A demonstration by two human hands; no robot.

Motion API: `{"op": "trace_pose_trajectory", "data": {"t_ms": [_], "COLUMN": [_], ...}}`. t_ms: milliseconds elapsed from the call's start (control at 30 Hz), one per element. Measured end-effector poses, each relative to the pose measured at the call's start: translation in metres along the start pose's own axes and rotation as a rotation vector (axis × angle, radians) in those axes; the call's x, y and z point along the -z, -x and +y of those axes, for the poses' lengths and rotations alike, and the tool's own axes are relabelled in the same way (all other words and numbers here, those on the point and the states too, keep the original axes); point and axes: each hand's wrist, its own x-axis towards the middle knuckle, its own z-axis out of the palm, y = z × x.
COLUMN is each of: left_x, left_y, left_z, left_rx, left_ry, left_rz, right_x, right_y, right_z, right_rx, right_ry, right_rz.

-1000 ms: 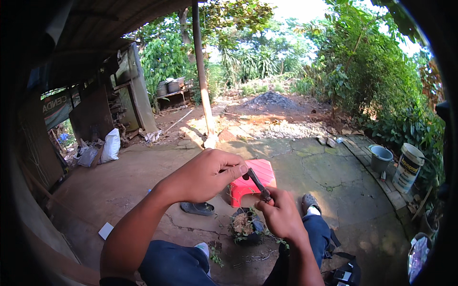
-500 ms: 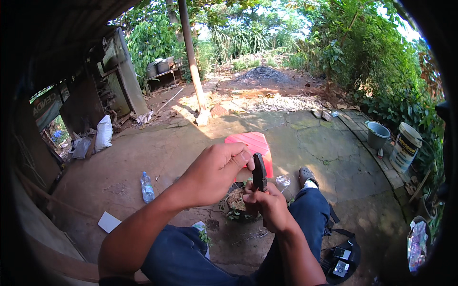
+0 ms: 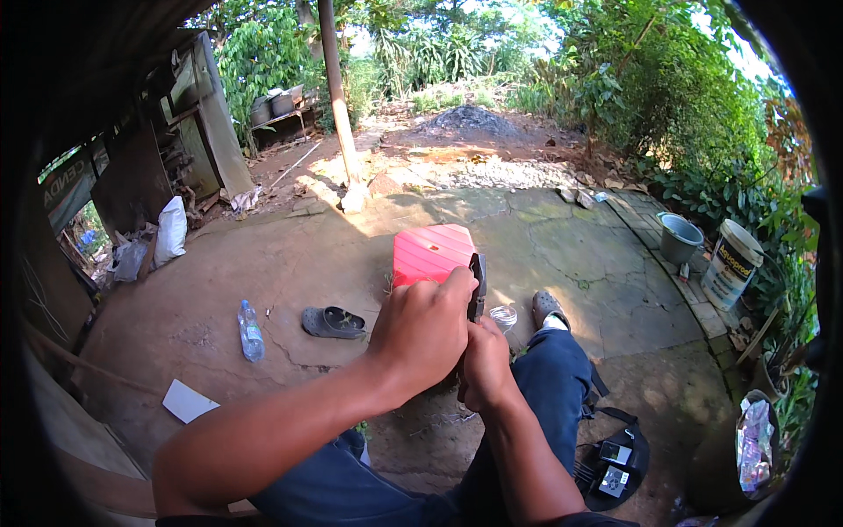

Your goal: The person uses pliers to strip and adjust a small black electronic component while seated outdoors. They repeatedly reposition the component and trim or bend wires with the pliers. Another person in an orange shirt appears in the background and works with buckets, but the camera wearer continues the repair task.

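Observation:
My right hand is closed around the handles of a pair of dark pliers, held upright with the jaws at the top. Right beside the jaws is my left hand, its fingers closed in a pinch. What those fingers hold, if anything, is hidden or too thin to make out. Beyond the hands stands a pink plastic stool. A coil of pale wire lies on the ground just right of the pliers. My forearms and hands cover most of the ground between my legs.
On the left lie a grey clog, a plastic bottle and a white flat piece. A black bag rests beside my right leg. Farther right stand a grey bucket and a white pail. A post rises ahead.
My left hand has moved in against the pliers' jaws and lower, now hiding the plant pot seen earlier. The view has shifted, and the grey clog on the left has come into sight.

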Motion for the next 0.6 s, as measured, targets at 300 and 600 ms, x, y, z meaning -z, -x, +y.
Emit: {"op": "trace_pose_trajectory", "data": {"t_ms": [300,600], "left_x": [0.033,0.063], "left_y": [-0.005,-0.014], "left_z": [-0.011,-0.02], "left_rx": [0.023,0.281], "left_ry": [0.031,0.62], "left_rz": [-0.175,-0.492], "right_x": [0.031,0.028], "right_y": [-0.014,-0.011], "right_z": [-0.003,0.008], "right_rx": [0.02,0.351], "right_ry": [0.169,0.575], "right_rz": [-0.172,-0.081]}}
